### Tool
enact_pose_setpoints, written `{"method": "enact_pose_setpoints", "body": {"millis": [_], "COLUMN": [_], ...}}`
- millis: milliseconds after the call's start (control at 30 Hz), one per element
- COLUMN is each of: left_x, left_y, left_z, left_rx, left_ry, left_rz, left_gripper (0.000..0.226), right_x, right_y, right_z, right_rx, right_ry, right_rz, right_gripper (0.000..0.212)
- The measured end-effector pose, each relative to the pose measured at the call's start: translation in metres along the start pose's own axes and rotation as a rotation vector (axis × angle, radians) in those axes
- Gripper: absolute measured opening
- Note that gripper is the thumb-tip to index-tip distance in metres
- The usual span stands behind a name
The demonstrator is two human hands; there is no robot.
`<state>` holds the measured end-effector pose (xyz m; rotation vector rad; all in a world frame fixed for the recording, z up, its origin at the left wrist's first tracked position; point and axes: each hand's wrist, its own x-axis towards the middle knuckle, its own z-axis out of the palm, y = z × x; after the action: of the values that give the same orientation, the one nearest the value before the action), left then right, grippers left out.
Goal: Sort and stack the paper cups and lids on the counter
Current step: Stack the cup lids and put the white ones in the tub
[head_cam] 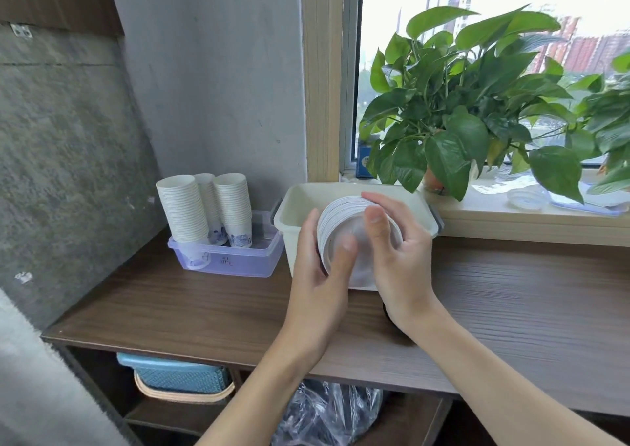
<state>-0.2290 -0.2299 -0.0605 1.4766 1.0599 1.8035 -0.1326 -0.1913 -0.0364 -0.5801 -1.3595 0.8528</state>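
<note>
The left hand (317,275) and right hand (402,258) together clamp a stack of lids (337,213) on edge over the cream bin (289,237), likely squaring it before setting it down flat, with paper cups (184,207) standing nested at ten o'clock in a clear tub (238,262).

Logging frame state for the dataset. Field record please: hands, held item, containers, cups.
left hand: grips stack of white round plastic lids from the left
right hand: fingers curl over the same stack's top and right
lids pose: tilted on edge, in front of cream rectangular plastic bin
cups: three stacks of white paper cups standing in clear lilac plastic box, left of bin
surface: brown wooden counter, under both containers
</note>
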Motion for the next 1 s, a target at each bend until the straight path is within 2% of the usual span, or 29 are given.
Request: {"method": "enact_pose_setpoints", "body": {"millis": [133, 267, 333, 467, 633, 767, 867, 1000], "left_x": [-0.001, 0.006, 0.008, 0.011, 0.009, 0.013, 0.015, 0.011], "left_y": [0.001, 0.005, 0.007, 0.005, 0.004, 0.002, 0.001, -0.002], "left_z": [-0.003, -0.011, -0.012, -0.011, -0.006, -0.01, -0.009, -0.001], "left_rx": [0.005, 0.094, 0.137, 0.12, 0.047, -0.012, 0.008, 0.065], "left_ry": [0.035, -0.053, -0.094, -0.091, 0.001, -0.001, -0.011, -0.005], "left_rz": [0.054, 0.047, 0.053, 0.071, 0.08, 0.032, 0.013, 0.027], "left_gripper": [0.034, 0.034, 0.036, 0.05, 0.042, 0.044, 0.045, 0.064], "right_x": [0.002, 0.013, 0.017, 0.024, 0.023, 0.021, 0.022, 0.022], "right_y": [-0.002, -0.014, -0.018, -0.019, -0.014, -0.009, -0.008, -0.005], "right_z": [-0.006, -0.017, -0.017, -0.01, -0.006, -0.007, -0.006, -0.006], "right_rx": [-0.007, -0.169, -0.278, -0.315, -0.206, -0.227, -0.218, -0.088], "right_ry": [-0.102, -0.324, -0.371, -0.297, -0.263, -0.215, -0.174, -0.097], "right_rz": [0.053, 0.056, 0.031, 0.003, 0.008, -0.023, -0.06, -0.053], "right_gripper": [0.038, 0.038, 0.038, 0.031, 0.029, 0.046, 0.039, 0.021]}}
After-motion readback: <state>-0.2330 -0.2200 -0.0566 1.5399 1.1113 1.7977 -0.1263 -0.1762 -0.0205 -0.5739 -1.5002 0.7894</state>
